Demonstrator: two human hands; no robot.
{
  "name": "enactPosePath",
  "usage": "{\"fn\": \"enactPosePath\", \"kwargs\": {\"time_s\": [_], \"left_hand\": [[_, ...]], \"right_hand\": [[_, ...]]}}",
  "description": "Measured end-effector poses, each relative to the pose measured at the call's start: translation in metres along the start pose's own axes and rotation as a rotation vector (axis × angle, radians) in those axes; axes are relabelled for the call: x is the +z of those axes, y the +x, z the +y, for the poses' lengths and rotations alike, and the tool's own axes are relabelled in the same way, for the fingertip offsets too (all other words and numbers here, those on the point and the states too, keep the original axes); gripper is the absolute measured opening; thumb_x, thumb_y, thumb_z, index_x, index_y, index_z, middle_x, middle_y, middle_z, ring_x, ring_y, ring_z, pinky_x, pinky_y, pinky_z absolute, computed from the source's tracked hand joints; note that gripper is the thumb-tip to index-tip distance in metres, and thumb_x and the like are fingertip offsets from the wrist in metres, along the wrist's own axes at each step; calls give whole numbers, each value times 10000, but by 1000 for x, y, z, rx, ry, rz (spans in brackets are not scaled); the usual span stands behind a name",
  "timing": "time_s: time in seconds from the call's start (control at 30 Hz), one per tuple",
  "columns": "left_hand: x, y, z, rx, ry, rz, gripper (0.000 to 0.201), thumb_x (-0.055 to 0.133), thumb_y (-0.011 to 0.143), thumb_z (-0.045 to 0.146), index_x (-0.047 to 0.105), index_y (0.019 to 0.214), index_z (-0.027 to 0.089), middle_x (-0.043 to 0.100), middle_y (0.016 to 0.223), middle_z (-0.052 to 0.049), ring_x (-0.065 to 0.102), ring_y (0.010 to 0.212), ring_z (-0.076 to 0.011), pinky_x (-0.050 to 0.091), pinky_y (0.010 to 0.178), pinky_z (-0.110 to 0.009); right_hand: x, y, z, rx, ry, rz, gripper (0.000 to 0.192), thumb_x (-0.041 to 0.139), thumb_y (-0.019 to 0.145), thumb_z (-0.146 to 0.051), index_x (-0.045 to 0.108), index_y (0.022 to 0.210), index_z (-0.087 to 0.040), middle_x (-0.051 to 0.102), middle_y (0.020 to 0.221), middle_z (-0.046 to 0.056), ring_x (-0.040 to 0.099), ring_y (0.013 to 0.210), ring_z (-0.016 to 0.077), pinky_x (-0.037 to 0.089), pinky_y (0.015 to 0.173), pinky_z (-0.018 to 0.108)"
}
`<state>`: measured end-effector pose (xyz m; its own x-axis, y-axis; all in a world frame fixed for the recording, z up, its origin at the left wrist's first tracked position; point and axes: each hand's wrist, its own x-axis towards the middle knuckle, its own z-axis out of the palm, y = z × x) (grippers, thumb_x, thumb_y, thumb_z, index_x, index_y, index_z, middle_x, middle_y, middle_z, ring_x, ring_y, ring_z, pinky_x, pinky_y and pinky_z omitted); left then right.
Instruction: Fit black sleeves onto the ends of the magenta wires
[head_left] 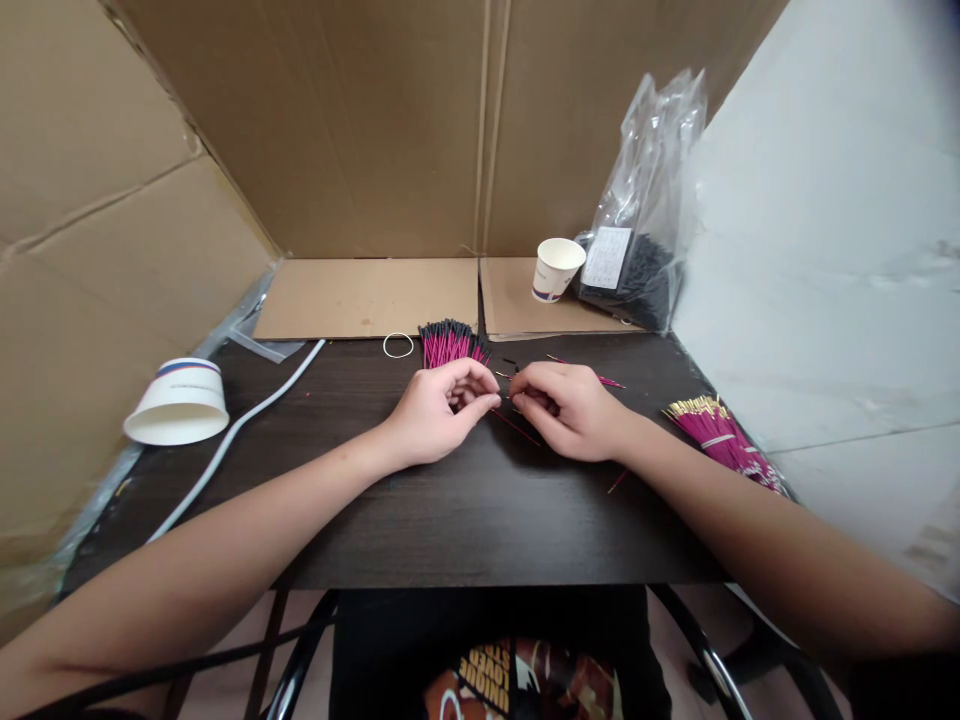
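My left hand (450, 412) and my right hand (566, 410) face each other over the middle of the table, thumbs and forefingers pinched and fingertips almost meeting. What sits in either pinch is too small to make out. A thin red wire (521, 430) runs out from beside the left fingertips; whether it is held or lying there I cannot tell. Just behind my left hand lies a bunch of magenta wires with black ends (452, 342). Small black pieces (511, 362) and loose magenta wires (609, 382) lie behind my right hand.
On the right, a banded bundle of magenta wires with gold tips (720, 440) lies by my forearm. A paper cup (556, 270) stands beside a plastic bag of black pieces (637, 265). Left are a tipped paper cup (180, 400), a white cable (240, 425) and a rubber band (398, 346).
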<state>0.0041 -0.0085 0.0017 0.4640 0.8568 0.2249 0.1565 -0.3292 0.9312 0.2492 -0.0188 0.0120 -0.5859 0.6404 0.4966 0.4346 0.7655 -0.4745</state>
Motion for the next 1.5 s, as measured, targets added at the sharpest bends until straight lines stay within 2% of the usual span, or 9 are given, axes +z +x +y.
{"fn": "enactPosePath", "kwargs": {"time_s": [0.3, 0.4, 0.53, 0.7, 0.93, 1.13, 1.37, 1.5], "left_hand": [[0, -1, -1, 28, 22, -19, 141, 797, 983, 284, 715, 1018, 175, 713, 848, -25, 623, 704, -131, 540, 672, -280], [0, -1, -1, 25, 15, -20, 153, 791, 986, 291, 713, 1038, 171, 733, 898, -44, 646, 732, -137, 555, 690, -289], [-2, -1, -2, -5, 11, -9, 276, 811, 960, 301, 685, 1168, 171, 774, 1037, -88, 670, 738, -134, 569, 685, -295], [-3, 0, -1, -27, -16, -12, 393, 835, 915, 287, 654, 1242, 164, 771, 1046, -90, 643, 697, -114, 550, 665, -277], [-2, 0, 3, -79, 47, -84, 288, 820, 937, 352, 762, 1133, 148, 799, 991, -84, 629, 676, -123, 510, 629, -271], [-2, 0, 3, -74, 105, -97, 219, 796, 959, 371, 851, 960, 158, 802, 818, -53, 626, 658, -145, 488, 623, -280], [-2, 0, 2, -65, 145, -76, 210, 773, 964, 355, 852, 922, 164, 785, 770, -42, 616, 637, -144, 479, 612, -275], [-7, 3, 0, -55, 230, 60, 224, 762, 953, 371, 811, 873, 168, 733, 712, -26, 551, 596, -133, 442, 584, -273]], "right_hand": [[1, -1, 1, 7, 16, -25, 110, 539, 1056, -156, 631, 1034, -211, 633, 844, 27, 559, 723, 179, 448, 696, 322], [2, 0, 1, 17, 16, -32, 112, 541, 1059, -162, 636, 1033, -216, 627, 848, 29, 565, 737, 189, 457, 708, 333], [0, 2, -2, 41, 19, 36, 120, 562, 1070, -191, 668, 1017, -210, 630, 924, 65, 597, 813, 214, 491, 754, 360], [-1, 4, -4, 128, 121, 95, 136, 597, 1089, -227, 701, 1004, -206, 659, 904, 51, 590, 780, 193, 486, 728, 339], [6, 5, -1, 330, 442, 81, 229, 663, 1095, -382, 715, 973, -195, 725, 908, 33, 632, 811, 171, 505, 774, 317], [8, 5, -1, 475, 710, 78, 342, 748, 1039, -530, 745, 1006, -189, 747, 891, 40, 613, 710, 150, 524, 696, 311], [9, 5, 1, 516, 694, 72, 350, 769, 1003, -531, 766, 1046, -184, 762, 920, 48, 619, 693, 141, 525, 663, 303], [7, 4, 6, 521, 531, 89, 283, 746, 996, -443, 766, 1107, -183, 773, 938, 54, 644, 735, 164, 530, 689, 321]]}}
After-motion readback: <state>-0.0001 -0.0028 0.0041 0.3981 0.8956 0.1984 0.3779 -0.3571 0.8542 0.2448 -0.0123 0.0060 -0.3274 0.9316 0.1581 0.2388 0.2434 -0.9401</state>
